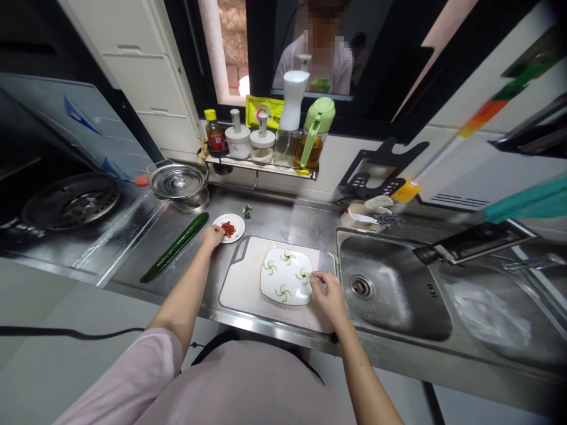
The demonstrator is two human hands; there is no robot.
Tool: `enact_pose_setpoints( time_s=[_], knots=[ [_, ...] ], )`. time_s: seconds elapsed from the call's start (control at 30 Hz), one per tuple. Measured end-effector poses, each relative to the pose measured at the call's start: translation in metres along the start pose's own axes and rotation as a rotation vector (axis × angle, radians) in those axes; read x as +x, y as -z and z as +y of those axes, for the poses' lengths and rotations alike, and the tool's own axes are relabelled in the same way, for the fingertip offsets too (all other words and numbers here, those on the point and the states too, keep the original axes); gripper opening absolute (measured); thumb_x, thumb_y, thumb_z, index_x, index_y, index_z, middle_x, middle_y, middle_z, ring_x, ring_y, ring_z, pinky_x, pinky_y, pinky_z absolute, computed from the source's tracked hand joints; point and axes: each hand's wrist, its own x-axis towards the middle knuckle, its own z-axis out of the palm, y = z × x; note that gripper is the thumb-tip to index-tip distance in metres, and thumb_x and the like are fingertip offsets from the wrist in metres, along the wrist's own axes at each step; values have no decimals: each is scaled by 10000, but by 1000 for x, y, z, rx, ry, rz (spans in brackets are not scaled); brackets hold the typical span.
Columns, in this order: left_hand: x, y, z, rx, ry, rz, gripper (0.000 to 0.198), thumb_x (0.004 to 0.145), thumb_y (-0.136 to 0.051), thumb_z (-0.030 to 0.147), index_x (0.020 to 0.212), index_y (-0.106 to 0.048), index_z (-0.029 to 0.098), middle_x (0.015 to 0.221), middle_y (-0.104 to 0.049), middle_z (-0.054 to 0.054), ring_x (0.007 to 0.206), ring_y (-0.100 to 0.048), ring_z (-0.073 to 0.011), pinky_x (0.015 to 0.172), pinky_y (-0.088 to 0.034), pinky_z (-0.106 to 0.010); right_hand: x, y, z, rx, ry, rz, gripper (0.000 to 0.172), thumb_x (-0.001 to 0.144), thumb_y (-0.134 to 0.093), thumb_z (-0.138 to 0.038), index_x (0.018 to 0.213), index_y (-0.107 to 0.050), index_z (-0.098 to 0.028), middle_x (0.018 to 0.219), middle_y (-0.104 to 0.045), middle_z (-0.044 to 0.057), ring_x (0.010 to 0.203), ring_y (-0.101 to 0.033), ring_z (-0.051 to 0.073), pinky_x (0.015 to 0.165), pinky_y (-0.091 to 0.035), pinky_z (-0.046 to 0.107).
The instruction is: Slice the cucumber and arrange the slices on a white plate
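My left hand (212, 237) reaches over the rim of a small round white plate (240, 222), its fingertips together beside a heap of chopped red pieces (228, 229). What those fingers pinch, if anything, is too small to make out. On a pale cutting board (241, 286) lies a square white plate (273, 287) with several pinwheels of thin green-edged slices (283, 293). My right hand (330, 293) is at this plate's right edge, thumb and forefinger pinched by the right-hand pinwheel (303, 275). Anything between them is too tiny to name.
A whole cucumber (175, 248) lies left of my left arm. Green scraps (247, 211) sit behind the small plate. Beyond are a lidded steel pot (179, 183) and a condiment rack (266, 168). The sink (394, 295) is to the right, a frying pan (71, 200) far left.
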Motion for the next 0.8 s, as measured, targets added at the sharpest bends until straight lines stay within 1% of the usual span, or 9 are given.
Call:
enact_pose_setpoints(
  time_s=[0.07, 0.13, 0.23, 0.33, 0.5, 0.6, 0.8],
  knots=[
    [2, 1, -2, -148, 15, -38, 85, 654, -666, 225, 664, -601, 171, 762, -701, -73, 891, -656, -258, 770, -473, -332, 1, -1, -1, 5, 2, -1, 253, 865, -493, -407, 901, -655, -216, 806, -653, 57, 813, -570, 223, 776, -433, 359],
    [1, 2, -3, -215, 17, -69, 96, 656, -668, 212, 675, -587, 164, 715, -690, -49, 817, -664, -210, 745, -497, -302, 2, -2, -2, 14, 6, -1, 258, 865, -493, -413, 896, -657, -215, 791, -650, 57, 805, -567, 222, 767, -435, 355],
    [-2, 4, -3, -314, 18, -115, 127, 637, -687, 185, 678, -570, 156, 688, -684, -37, 762, -670, -177, 742, -526, -295, 3, -3, -5, 24, 6, 0, 268, 867, -494, -426, 885, -659, -216, 771, -648, 54, 795, -569, 220, 755, -438, 350],
    [-5, 7, -4, -385, 18, -154, 154, 602, -703, 157, 677, -569, 150, 673, -682, -34, 734, -677, -176, 758, -544, -321, 3, -4, -7, 24, 12, -11, 278, 873, -493, -438, 890, -662, -217, 777, -652, 53, 795, -574, 218, 748, -441, 345],
    [-7, 11, -8, -438, 21, -223, 193, 565, -725, 140, 725, -619, 140, 672, -693, -34, 733, -686, -181, 800, -541, -340, 1, -4, -7, 28, 23, -10, 279, 873, -495, -437, 888, -664, -217, 774, -653, 54, 788, -575, 217, 743, -443, 346],
    [-6, 15, -9, -441, 23, -275, 190, 581, -723, 153, 742, -623, 142, 690, -702, -41, 765, -690, -185, 814, -534, -340, 0, -4, -7, 37, 19, -11, 271, 867, -503, -428, 884, -664, -210, 770, -652, 55, 784, -573, 216, 745, -442, 345],
    [-9, 17, -10, -458, -8, -304, 193, 626, -687, 162, 811, -637, 145, 723, -720, -54, 781, -688, -191, 800, -526, -334, -2, -5, -11, 43, 10, -21, 248, 864, -494, -394, 881, -661, -211, 803, -669, 62, 794, -577, 217, 755, -447, 347]
  ],
)
